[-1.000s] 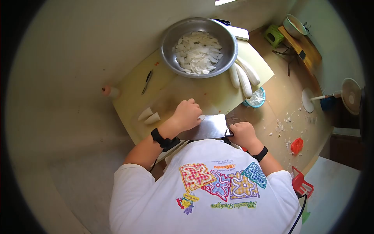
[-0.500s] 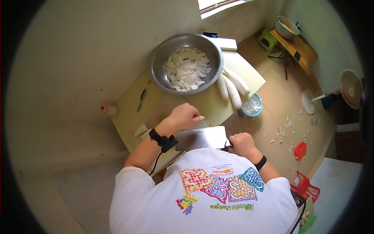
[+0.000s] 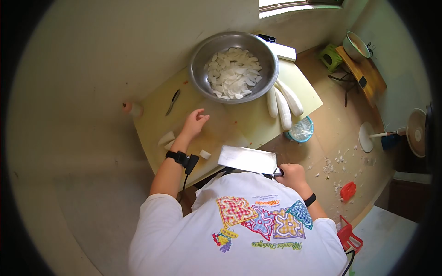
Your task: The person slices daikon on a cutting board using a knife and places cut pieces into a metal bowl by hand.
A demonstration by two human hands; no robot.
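My right hand (image 3: 293,175) grips the black handle of a cleaver (image 3: 248,158), its broad blade held flat at the table's front edge near my shirt. My left hand (image 3: 195,123) is over the table (image 3: 221,126), fingers apart and nothing in them. Close to my left wrist lie white radish pieces (image 3: 166,138), and a short radish chunk (image 3: 205,154) sits near the front edge. Beyond my hands, a large steel basin (image 3: 198,76) holds many white radish slices (image 3: 234,73). Three whole peeled radishes (image 3: 284,108) rest beside it on the right.
A small peeler or knife (image 3: 173,102) lies on the table at left, near a bottle (image 3: 133,108) by the wall. A blue basket (image 3: 301,130) with peelings stands below the right edge. Scraps, a red bag (image 3: 348,191) and a fan (image 3: 416,133) are on the floor side.
My left hand has moved left and away from the cleaver, and the white piece in its fingers is gone. The cleaver stays in my right hand. The whole view has shifted slightly.
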